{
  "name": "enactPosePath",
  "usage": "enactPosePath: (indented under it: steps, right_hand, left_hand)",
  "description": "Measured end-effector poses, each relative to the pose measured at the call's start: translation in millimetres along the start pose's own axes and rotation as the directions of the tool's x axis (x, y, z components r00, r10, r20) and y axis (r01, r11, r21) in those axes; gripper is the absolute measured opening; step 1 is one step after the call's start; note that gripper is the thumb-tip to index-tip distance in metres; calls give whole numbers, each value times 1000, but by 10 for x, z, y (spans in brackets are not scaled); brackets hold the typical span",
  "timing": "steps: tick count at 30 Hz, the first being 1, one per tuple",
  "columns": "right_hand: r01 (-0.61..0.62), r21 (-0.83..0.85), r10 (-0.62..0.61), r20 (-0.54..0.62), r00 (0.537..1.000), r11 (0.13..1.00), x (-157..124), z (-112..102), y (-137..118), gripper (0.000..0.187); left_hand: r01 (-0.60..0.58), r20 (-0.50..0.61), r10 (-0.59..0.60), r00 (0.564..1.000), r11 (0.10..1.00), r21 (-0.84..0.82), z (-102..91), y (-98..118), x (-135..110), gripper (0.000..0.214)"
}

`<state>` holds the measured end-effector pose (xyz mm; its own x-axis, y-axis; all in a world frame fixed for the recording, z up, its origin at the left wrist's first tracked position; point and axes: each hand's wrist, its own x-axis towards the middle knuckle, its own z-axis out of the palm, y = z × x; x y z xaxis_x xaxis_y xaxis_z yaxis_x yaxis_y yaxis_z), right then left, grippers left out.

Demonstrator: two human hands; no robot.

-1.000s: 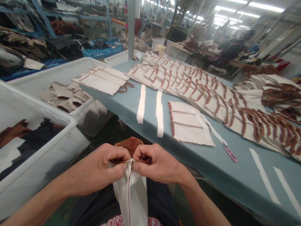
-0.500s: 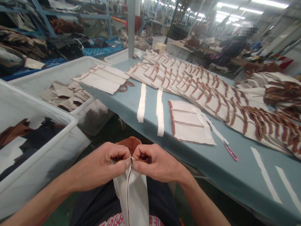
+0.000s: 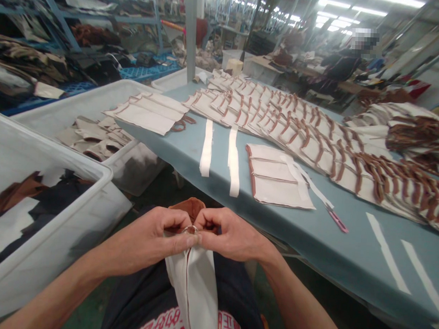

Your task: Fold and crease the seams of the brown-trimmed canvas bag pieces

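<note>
My left hand [image 3: 155, 239] and my right hand [image 3: 226, 234] meet over my lap, both closed in a pinch on the top edge of a cream fabric piece [image 3: 195, 288] with brown trim. The cloth hangs down between my knees. A brown leather part [image 3: 189, 207] sticks up behind my knuckles. A small metal ring [image 3: 190, 228] shows between my thumbs.
A blue-grey table [image 3: 212, 164] ahead carries rows of cream pieces with brown straps [image 3: 314, 139], a small stack [image 3: 276, 178], white strips [image 3: 206, 149] and a pink-handled tool [image 3: 337, 221]. White plastic bins [image 3: 60, 197] stand at my left. Another person [image 3: 338, 68] works at the far back.
My hands stay together on the cloth's edge; the thumbs have shifted slightly and a small metal ring now shows between them.
</note>
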<state>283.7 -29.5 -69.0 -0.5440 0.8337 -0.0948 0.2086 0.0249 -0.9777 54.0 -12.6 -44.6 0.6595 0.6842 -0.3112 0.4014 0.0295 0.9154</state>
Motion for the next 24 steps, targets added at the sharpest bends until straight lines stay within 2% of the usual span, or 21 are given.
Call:
enactPosePath:
  steps: [7, 13, 20, 24]
  right_hand:
    - [-5, -7, 5, 27, 1000, 1000, 21, -14, 10, 20]
    - [-17, 4, 17, 26, 1000, 1000, 30, -14, 10, 18]
    - [-9, 30, 8, 36, 999, 1000, 38, -5, 64, 22]
    - [-30, 29, 28, 46, 999, 999, 39, -2, 92, 24]
  left_hand:
    - [-1, 29, 0, 1000, 999, 32, -32, 21, -1, 29]
    - [15, -5, -15, 1000, 1000, 15, 7, 55, 3, 23]
    - [-6, 29, 6, 1000, 1000, -29, -6, 16, 12, 40]
    - [-5, 47, 9, 999, 998, -67, -19, -39, 11, 43]
